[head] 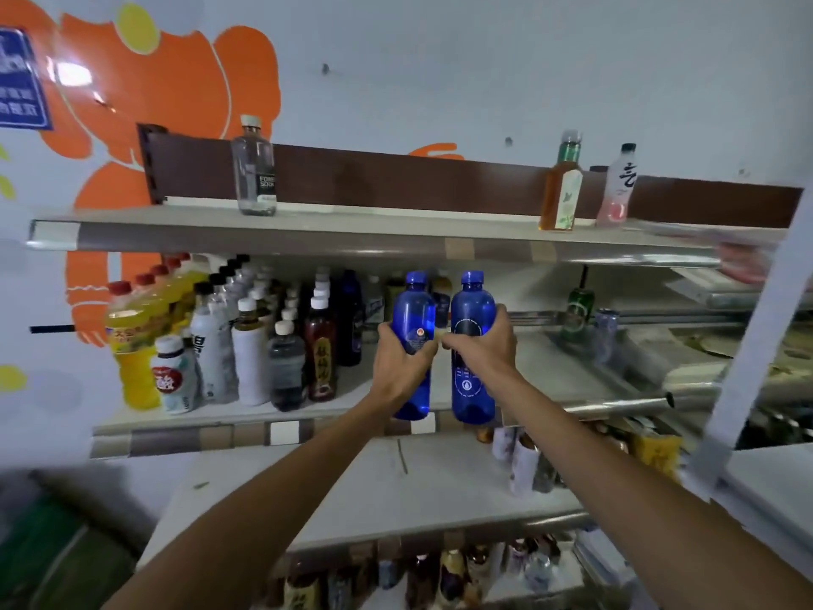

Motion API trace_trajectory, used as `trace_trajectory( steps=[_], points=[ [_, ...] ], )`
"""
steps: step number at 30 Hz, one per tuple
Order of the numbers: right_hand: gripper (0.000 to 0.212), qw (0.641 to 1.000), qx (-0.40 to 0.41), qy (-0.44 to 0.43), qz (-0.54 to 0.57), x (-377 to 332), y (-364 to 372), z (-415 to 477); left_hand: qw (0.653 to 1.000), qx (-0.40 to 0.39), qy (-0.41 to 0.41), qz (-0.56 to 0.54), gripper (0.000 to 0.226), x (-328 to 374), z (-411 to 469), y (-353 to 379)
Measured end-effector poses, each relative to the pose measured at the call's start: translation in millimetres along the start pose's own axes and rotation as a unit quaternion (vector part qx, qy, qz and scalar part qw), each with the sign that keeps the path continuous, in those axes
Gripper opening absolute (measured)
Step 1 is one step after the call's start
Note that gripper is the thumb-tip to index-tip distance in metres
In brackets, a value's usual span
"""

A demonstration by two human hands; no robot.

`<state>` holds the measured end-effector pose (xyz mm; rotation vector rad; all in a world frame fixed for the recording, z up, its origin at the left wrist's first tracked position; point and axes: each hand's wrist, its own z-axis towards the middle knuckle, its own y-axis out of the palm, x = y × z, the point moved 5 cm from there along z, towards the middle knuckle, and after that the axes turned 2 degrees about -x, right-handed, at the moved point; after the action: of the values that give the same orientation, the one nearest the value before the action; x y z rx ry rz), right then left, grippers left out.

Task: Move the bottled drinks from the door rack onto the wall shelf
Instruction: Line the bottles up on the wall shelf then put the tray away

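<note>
so: left hand (402, 361) fingers wrapped round the left blue bottle (413, 308), right hand (484, 345) fingers wrapped round the right blue bottle (473, 389). both upright, capped, held side by side at the front edge of the middle shelf (550, 363).
risks: the two are almost touching, so a knock could loosen a grip. dark bottle (349, 319) further back on that shelf sits right behind them, easy to topple on set-down.
contents: blue tint hides fill level, probably water, can't confirm.
</note>
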<state>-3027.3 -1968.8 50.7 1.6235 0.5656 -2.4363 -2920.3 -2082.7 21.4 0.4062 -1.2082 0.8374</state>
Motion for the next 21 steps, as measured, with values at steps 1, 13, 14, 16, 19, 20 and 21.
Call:
trace_trajectory(
  steps=[1,13,14,16,19,20,21],
  points=[
    [0.064,1.0,-0.008,-0.002,-0.001,1,11,4,1.0,0.005,0.0,0.004,0.051,-6,5,-6],
    [0.076,0.998,-0.042,0.038,-0.001,39,80,55,0.979,0.104,-0.029,0.172,0.066,-82,60,-47],
    [0.074,0.998,-0.045,0.035,-0.004,42,83,60,0.977,0.114,-0.036,0.174,0.065,-88,65,-48],
    [0.073,0.998,-0.055,0.031,-0.01,47,87,73,0.972,0.132,-0.047,0.191,0.061,-101,75,-49],
    [0.075,0.997,-0.065,0.027,-0.015,54,94,95,0.956,0.164,-0.045,0.238,0.051,-118,86,-48],
    [0.075,0.997,-0.066,0.028,-0.014,57,95,101,0.953,0.174,-0.043,0.243,0.048,-123,89,-47],
    [0.076,0.997,-0.066,0.028,-0.011,60,96,107,0.952,0.181,-0.045,0.242,0.047,-127,94,-46]
  ],
)
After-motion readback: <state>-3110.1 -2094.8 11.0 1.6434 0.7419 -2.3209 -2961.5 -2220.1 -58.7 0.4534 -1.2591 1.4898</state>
